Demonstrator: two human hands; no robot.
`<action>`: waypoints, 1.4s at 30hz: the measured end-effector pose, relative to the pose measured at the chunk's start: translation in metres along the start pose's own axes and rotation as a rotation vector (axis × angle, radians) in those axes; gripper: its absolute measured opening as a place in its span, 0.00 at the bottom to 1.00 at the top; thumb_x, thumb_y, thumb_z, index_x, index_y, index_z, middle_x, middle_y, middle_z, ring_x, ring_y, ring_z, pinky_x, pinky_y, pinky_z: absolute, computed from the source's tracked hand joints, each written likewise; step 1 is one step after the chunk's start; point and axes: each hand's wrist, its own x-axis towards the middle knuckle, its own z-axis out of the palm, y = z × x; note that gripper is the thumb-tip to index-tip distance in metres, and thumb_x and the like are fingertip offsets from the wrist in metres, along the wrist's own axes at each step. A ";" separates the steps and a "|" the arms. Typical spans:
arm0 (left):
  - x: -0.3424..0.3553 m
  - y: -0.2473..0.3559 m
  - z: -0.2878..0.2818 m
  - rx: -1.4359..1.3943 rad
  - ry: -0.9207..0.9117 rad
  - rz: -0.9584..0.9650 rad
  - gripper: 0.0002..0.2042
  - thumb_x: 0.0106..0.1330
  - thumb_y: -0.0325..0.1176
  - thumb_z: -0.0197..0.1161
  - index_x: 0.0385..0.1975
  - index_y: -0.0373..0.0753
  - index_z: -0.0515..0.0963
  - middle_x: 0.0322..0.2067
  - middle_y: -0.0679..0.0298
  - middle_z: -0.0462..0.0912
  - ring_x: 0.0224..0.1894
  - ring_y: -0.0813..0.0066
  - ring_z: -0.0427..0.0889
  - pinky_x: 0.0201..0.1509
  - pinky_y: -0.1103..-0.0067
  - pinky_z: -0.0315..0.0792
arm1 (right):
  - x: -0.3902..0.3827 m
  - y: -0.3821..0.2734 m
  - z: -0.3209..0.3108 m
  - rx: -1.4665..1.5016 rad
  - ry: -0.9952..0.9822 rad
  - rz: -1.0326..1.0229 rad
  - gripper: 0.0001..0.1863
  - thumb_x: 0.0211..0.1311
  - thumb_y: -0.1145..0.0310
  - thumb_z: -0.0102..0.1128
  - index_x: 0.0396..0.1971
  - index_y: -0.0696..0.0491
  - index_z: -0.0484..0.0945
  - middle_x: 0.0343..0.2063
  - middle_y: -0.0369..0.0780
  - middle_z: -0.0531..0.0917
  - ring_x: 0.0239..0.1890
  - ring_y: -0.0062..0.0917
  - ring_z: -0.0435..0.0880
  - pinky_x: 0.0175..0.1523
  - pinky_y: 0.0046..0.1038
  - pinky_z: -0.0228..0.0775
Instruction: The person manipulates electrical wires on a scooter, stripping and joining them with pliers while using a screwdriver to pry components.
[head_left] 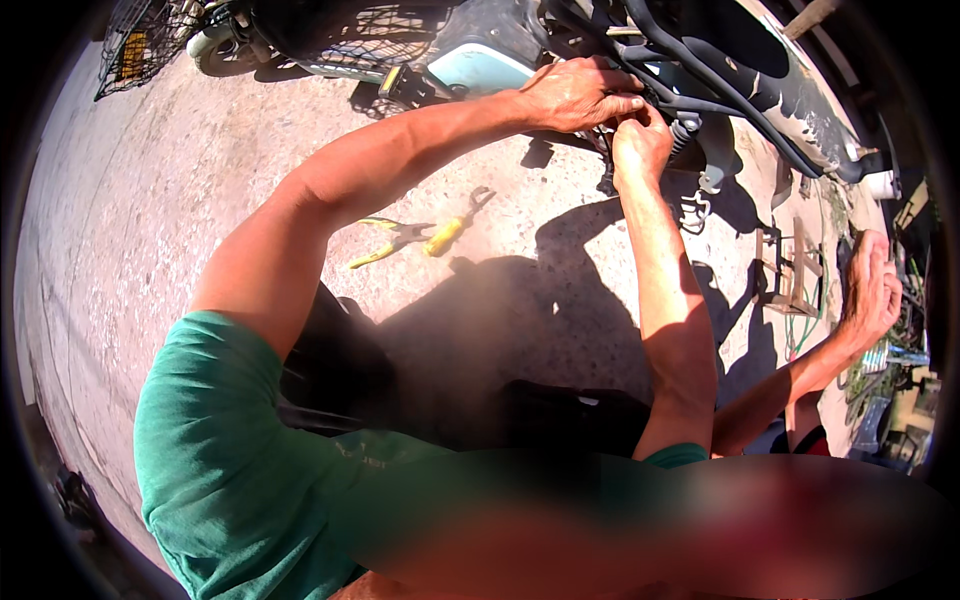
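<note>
My left hand (580, 95) and my right hand (643, 147) meet at the side of a scooter (480, 70) with a light blue panel, just below its black tube rail (690, 62). The fingers of both are bent and pressed together, fingertips close to each other. Whatever they grip is too small or hidden to make out. Beside my right hand sits a coil-spring shock absorber (685, 132). On the concrete below my left forearm lie yellow-handled pliers (400, 236) and, close by, another tool with a yellow handle (445, 235).
Another person's hand (870, 290) reaches in at the right, apart from mine. A small wooden stool (793, 268) stands on the ground near it. At the upper left are a black wire basket (130, 55) and a wheel (215, 50). Shadows darken the concrete ground (200, 150) partly.
</note>
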 end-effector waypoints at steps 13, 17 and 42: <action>-0.001 -0.010 0.002 -0.221 -0.034 -0.080 0.21 0.70 0.47 0.56 0.54 0.40 0.79 0.47 0.54 0.84 0.50 0.58 0.82 0.56 0.71 0.74 | -0.003 0.003 0.006 -0.208 0.043 -0.094 0.13 0.65 0.77 0.56 0.48 0.63 0.80 0.42 0.38 0.85 0.45 0.19 0.81 0.52 0.20 0.70; -0.004 -0.018 -0.001 -0.376 0.060 -0.232 0.19 0.69 0.43 0.57 0.52 0.38 0.79 0.46 0.52 0.84 0.48 0.59 0.83 0.54 0.72 0.75 | -0.003 -0.008 0.013 0.009 0.079 0.134 0.08 0.65 0.68 0.63 0.36 0.57 0.82 0.25 0.31 0.78 0.23 0.12 0.73 0.26 0.19 0.64; -0.014 -0.027 0.007 -0.251 0.081 -0.425 0.20 0.59 0.40 0.66 0.46 0.32 0.80 0.38 0.49 0.86 0.42 0.57 0.86 0.47 0.68 0.77 | -0.001 -0.040 -0.007 0.102 -0.102 0.439 0.12 0.67 0.58 0.62 0.37 0.52 0.79 0.18 0.28 0.70 0.16 0.11 0.66 0.19 0.16 0.53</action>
